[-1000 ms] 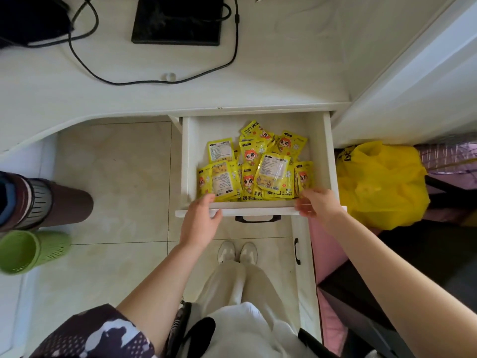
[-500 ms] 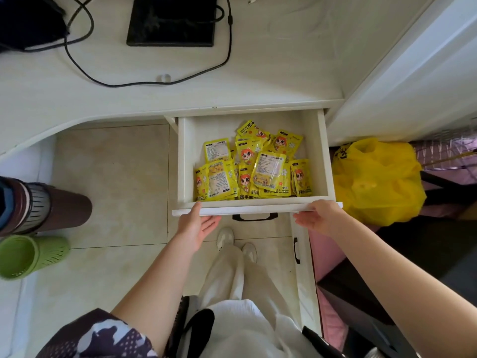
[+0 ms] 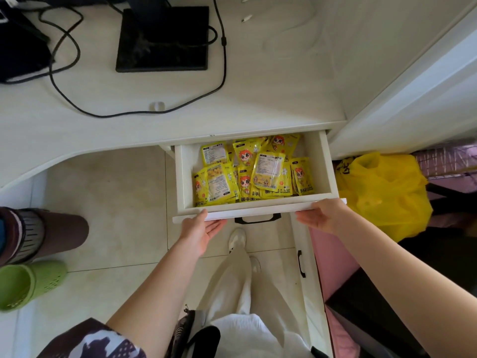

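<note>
With the left hand at its 7 o'clock corner and the right hand at 5 o'clock, both flat-fingered and holding nothing, the drawer of yellow packets had slid farther under the tabletop toward 12 o'clock, so closing seemed underway.

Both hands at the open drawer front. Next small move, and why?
Probably push the drawer evenly inward. The left hand and right hand lie open against its front, either side of the black handle; it stands out from the desk, and the yellow packets lie within its walls.
</note>
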Action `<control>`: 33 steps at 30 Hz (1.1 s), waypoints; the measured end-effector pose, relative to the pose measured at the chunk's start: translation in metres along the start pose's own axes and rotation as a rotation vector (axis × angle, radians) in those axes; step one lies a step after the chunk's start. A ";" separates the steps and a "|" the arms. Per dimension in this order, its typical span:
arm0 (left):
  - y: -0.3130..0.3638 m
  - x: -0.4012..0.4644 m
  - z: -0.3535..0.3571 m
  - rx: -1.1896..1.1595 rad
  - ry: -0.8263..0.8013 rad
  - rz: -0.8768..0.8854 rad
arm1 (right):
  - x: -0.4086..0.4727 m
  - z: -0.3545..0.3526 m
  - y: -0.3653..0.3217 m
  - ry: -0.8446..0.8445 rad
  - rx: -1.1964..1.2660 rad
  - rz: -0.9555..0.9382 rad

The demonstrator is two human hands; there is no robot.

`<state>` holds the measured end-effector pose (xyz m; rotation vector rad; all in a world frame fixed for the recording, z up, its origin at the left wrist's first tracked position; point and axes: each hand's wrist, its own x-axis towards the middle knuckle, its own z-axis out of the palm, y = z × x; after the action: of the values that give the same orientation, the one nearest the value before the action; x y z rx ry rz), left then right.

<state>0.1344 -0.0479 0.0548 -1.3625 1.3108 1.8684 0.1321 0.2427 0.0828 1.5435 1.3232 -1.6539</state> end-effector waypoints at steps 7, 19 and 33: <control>0.050 0.029 0.029 -0.023 -0.044 0.003 | 0.027 0.025 -0.057 -0.001 0.015 -0.016; 0.113 0.060 0.062 -0.099 -0.117 0.073 | 0.050 0.061 -0.124 -0.009 0.046 -0.103; 0.134 0.061 0.057 0.018 -0.135 0.062 | 0.053 0.069 -0.139 -0.090 0.113 -0.205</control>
<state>-0.0229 -0.0635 0.0582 -1.1771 1.3116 1.9484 -0.0309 0.2486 0.0665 1.4161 1.4003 -1.9307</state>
